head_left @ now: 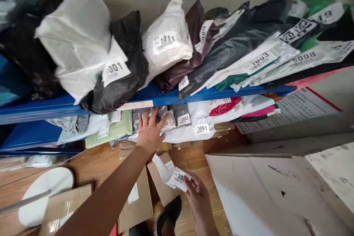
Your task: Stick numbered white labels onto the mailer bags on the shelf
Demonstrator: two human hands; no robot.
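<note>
My left hand (151, 129) reaches out with fingers spread, resting on the grey and white mailer bags (177, 120) stacked on the lower shelf. My right hand (197, 193) is lower and nearer to me, pinching a small white parcel (172, 175) that bears a numbered label starting with 30. Other bags on the lower shelf carry labels such as 3001 (201, 129) and 3002 (184, 119).
A blue metal shelf (166, 97) holds several black, white and green mailer bags with numbered labels. Cardboard boxes (138, 202) and a white round plate (45, 188) lie on the wooden floor. A big white board (271, 191) stands at right.
</note>
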